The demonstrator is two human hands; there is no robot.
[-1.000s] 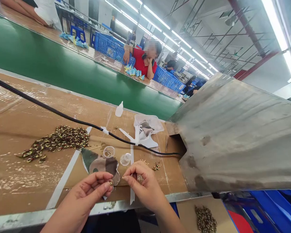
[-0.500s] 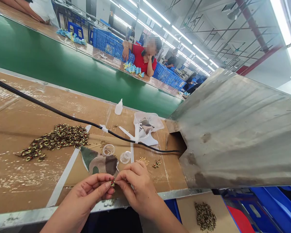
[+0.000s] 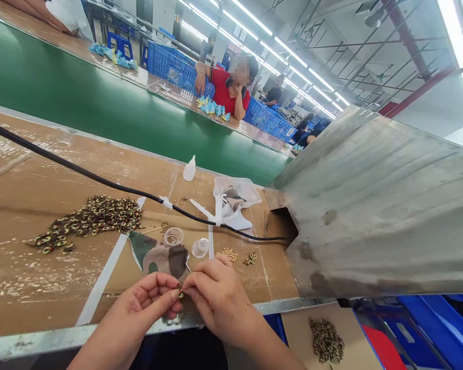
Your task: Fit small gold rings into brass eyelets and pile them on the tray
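My left hand (image 3: 152, 303) pinches a small dark, yellow-green and red piece (image 3: 181, 294) between thumb and fingers, mostly covered by the fingertips. My right hand (image 3: 216, 293) meets it there, thumb and forefinger pressed together at the same piece; whether they hold anything else is hidden. Just beyond the hands lies a camouflage cloth (image 3: 160, 257). Two small clear cups, one round and open (image 3: 173, 237) and one narrower (image 3: 200, 248), stand behind it. Tiny tan beads (image 3: 230, 254) and a few small pieces (image 3: 250, 258) lie past my right hand.
A heap of similar pieces (image 3: 96, 216) lies left; another heap (image 3: 326, 340) is low right. A black cable (image 3: 100, 181) crosses the cardboard-covered bench. Behind are a white bottle (image 3: 190, 169), a clear tray (image 3: 250, 191), and a green conveyor (image 3: 139, 121). A metal housing (image 3: 370, 221) stands right.
The fingertips have closed a little more over the small piece, so less of it shows. Otherwise the view has shifted only slightly.
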